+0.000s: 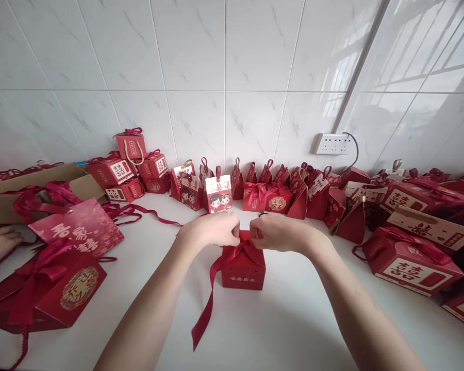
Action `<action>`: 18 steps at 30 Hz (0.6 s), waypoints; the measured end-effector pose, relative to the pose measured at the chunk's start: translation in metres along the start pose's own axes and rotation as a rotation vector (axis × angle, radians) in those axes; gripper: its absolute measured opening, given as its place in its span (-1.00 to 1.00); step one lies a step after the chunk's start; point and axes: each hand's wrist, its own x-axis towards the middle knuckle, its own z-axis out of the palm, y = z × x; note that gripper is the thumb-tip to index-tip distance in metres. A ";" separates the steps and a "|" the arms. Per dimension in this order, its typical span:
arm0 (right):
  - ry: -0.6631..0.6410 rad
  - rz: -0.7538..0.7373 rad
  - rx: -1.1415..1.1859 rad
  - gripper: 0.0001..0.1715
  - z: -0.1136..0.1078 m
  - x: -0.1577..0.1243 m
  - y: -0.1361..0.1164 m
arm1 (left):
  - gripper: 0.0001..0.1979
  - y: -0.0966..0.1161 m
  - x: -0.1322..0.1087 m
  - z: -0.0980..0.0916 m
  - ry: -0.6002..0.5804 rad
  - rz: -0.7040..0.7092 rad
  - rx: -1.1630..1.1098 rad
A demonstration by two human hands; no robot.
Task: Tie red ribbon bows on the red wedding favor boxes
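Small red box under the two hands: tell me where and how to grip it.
Probably grip the red box low on its side walls, a palm from each side: it stands upright, squarish below, while the left hand and right hand occupy the ribbon on top.

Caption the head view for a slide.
The left hand and right hand grip a dark-red satin ribbon atop a squarish red cardboard box on a white tabletop.

On the table (282, 330), a gift box (243, 275) sits centrally, with a row of boxes (297, 200) behind. Stacked boxes (114, 172) stand far left, right of a carton (0, 207); further boxes (415, 270) crowd the right side.
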 end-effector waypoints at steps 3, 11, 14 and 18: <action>0.047 -0.048 0.039 -0.92 0.002 0.003 0.002 | -0.94 0.002 0.001 0.001 0.005 -0.007 -0.004; -0.035 -0.076 0.027 -0.88 0.006 0.009 0.001 | -0.95 0.008 -0.001 0.000 -0.014 -0.012 0.023; -0.046 -0.066 0.036 -0.89 0.006 0.009 0.000 | -0.95 0.010 -0.001 0.000 -0.015 0.001 0.031; -0.027 -0.089 0.035 -0.92 0.006 0.008 0.000 | -0.96 0.010 -0.002 0.000 0.013 0.007 0.024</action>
